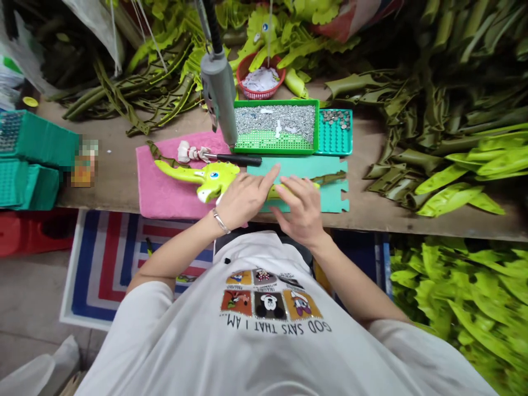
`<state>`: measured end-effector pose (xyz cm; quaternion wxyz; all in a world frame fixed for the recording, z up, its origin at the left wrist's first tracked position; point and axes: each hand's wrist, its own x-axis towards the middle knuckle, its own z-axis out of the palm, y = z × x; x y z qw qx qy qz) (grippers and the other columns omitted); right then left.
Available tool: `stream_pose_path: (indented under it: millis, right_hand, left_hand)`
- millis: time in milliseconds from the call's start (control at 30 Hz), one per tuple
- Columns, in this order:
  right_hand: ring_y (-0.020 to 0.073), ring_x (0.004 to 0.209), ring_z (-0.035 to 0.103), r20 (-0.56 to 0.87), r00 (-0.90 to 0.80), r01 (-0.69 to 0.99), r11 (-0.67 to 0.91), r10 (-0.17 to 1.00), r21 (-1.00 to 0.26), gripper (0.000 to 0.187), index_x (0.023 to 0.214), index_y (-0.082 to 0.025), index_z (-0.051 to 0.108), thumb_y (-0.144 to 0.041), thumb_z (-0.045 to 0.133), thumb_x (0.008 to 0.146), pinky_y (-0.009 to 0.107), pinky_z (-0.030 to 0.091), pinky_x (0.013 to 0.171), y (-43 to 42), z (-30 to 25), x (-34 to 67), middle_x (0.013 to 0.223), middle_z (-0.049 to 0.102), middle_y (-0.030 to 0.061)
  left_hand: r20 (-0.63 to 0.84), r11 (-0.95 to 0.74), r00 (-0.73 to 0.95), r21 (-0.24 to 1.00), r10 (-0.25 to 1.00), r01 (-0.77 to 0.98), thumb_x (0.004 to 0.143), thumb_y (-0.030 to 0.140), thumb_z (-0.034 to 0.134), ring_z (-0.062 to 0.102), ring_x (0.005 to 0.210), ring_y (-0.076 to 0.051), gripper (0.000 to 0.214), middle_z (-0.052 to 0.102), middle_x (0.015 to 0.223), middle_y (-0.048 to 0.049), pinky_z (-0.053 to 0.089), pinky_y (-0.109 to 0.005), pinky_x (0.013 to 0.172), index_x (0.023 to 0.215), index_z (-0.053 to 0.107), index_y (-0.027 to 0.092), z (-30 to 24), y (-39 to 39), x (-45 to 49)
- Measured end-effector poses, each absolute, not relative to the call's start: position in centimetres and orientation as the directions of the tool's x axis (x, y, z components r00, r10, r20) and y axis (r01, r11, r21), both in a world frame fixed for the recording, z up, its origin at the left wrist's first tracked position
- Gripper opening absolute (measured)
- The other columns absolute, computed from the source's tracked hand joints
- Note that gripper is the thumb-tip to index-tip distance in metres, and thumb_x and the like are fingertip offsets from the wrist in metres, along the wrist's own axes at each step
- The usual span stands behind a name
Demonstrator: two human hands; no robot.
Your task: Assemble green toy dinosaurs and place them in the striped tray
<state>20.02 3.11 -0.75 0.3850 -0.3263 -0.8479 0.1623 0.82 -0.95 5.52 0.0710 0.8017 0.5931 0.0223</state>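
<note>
A lime-green plastic toy figure (225, 175) with a blue eye and a long snout-like part lies across the pink cloth (159, 192) and the green foam mat (334, 201). Over its middle, my left hand (245, 198) grips the body, with the index finger stretched out. My right hand (303, 209) bends its fingers over the toy's right end, thumb on the near side. An olive strip-like part (330, 176) sticks out beyond the right fingers. Just behind the toy rests a black-handled tool (239, 159) with a wrapped white end. My palms hide part of the toy.
A grey powered screwdriver (220, 93) hangs above the bench. Behind the mat stand a green tray of small screws (274, 144), a teal tray (346, 144) and a red basket (260, 94). Olive parts (412, 165) pile up right; teal bins (37, 137) stand left.
</note>
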Motion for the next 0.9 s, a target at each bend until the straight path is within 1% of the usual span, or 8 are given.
stream_pose_path:
  millis: [100,167,300,400,567,667,767,900]
  right_hand:
    - [0.0256,0.104,0.067,0.591,-0.596,0.345,0.838,0.544,-0.423,0.036,0.132,-0.024,0.057,-0.025,0.054,0.096,0.047,0.055,0.092,4.6,-0.1,18.2,0.112,0.072,0.0119]
    - [0.0256,0.098,0.067,0.632,-0.573,0.307,0.851,0.522,-0.426,0.036,0.132,-0.02,0.058,-0.023,0.052,0.097,0.044,0.056,0.085,5.6,-0.1,17.4,0.107,0.072,0.0137]
    - [0.0263,0.097,0.065,0.646,-0.534,0.301,0.837,0.545,-0.457,0.028,0.12,-0.02,0.066,-0.022,0.051,0.096,0.045,0.054,0.086,6.5,0.0,16.8,0.105,0.071,0.0136]
    - [0.0251,0.095,0.064,0.64,-0.508,0.319,0.816,0.576,-0.481,0.023,0.11,-0.021,0.07,-0.022,0.051,0.096,0.043,0.053,0.087,6.6,0.0,16.6,0.101,0.07,0.0125]
    - [0.0254,0.09,0.062,0.547,-0.532,0.386,0.76,0.646,-0.522,0.023,0.103,-0.024,0.073,-0.023,0.052,0.095,0.045,0.051,0.084,6.5,-0.1,16.5,0.094,0.07,0.0098]
    - [0.0241,0.087,0.063,0.606,-0.514,0.366,0.794,0.608,-0.486,0.018,0.1,-0.024,0.072,-0.02,0.057,0.092,0.042,0.053,0.08,5.8,-0.4,16.8,0.092,0.071,0.0091]
    - [0.0236,0.088,0.065,0.65,-0.541,0.321,0.845,0.534,-0.427,0.019,0.104,-0.023,0.07,-0.017,0.061,0.088,0.041,0.054,0.08,4.6,-1.3,17.2,0.096,0.073,0.0092]
    - [0.0249,0.094,0.066,0.567,-0.634,0.297,0.843,0.526,-0.449,0.034,0.122,-0.023,0.065,-0.018,0.061,0.088,0.042,0.054,0.082,3.2,-3.3,17.6,0.112,0.074,0.0115]
  left_hand:
    - [0.019,-0.262,0.261,0.124,0.965,0.957,0.088,0.011,0.043,0.066,0.094,-0.024,0.077,0.071,0.097,-0.0101,0.044,-0.038,0.092,0.158,0.012,0.002,6.8,-0.6,1.1]
    - [0.056,-0.24,0.236,0.091,0.97,0.966,0.088,0.014,0.046,0.065,0.101,-0.026,0.08,0.071,0.11,-0.0136,0.044,-0.038,0.09,0.159,0.011,0.004,7.2,-0.4,1.4]
    - [0.089,-0.245,0.242,0.022,0.966,0.969,0.099,0.02,0.04,0.065,0.103,-0.026,0.055,0.062,0.137,-0.018,0.046,-0.039,0.085,0.153,0.038,0.011,6.3,0.8,1.3]
    - [0.141,-0.317,0.31,0.029,0.94,0.948,0.105,0.022,0.029,0.067,0.096,-0.023,0.044,0.065,0.135,-0.0164,0.047,-0.038,0.08,0.139,0.055,0.013,5.3,1.9,0.6]
    - [0.21,-0.38,0.361,0.06,0.909,0.923,0.107,0.025,0.025,0.068,0.091,-0.021,0.045,0.071,0.125,-0.016,0.049,-0.038,0.078,0.128,0.063,0.014,4.3,2.7,-0.1]
    - [0.19,-0.348,0.326,0.095,0.926,0.933,0.106,0.024,0.029,0.069,0.094,-0.022,0.041,0.072,0.121,-0.0155,0.05,-0.039,0.081,0.131,0.06,0.014,3.9,1.3,0.6]
    - [0.188,-0.323,0.292,0.167,0.938,0.931,0.103,0.016,0.03,0.066,0.111,-0.024,0.044,0.068,0.128,-0.0179,0.052,-0.04,0.093,0.141,0.051,0.011,3.4,-1.7,0.9]
    - [0.152,-0.201,0.166,0.256,0.974,0.945,0.09,0.008,0.038,0.041,0.146,-0.028,0.063,0.046,0.154,-0.0224,0.04,-0.05,0.116,0.153,0.035,0.01,2.9,-6.3,-1.8]
